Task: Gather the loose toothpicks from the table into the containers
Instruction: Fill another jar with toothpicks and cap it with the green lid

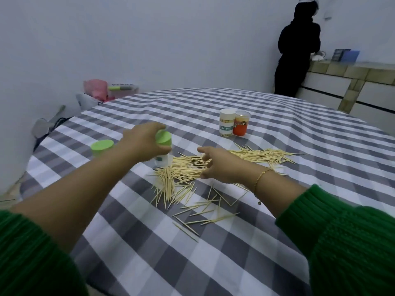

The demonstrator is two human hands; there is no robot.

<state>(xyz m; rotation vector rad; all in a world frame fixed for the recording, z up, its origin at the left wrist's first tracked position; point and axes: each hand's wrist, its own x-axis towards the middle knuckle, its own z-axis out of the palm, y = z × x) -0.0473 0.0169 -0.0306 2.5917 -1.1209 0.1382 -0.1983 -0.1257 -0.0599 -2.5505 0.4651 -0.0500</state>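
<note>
Your left hand (142, 140) grips a green-capped clear container (163, 146), held upside down just above the checked tablecloth (235, 263), mouth toward the toothpicks (188, 169), probably so you can feed them in. Your right hand (220, 165) rests on the heap, fingers spread and lightly curled as if raking sticks together; it holds none that can be seen. More toothpicks lie scattered nearer you and to the right. A loose green cap (102, 147) sits left; a white toothpick jar (226, 123) and an orange jar (241, 123) stand touching beyond.

Toothpicks (215, 167) lie heaped mid-table; a green-capped container (163, 146) (apparently upended) spills more; two capped tubs (233, 124) stand farther back.
</note>
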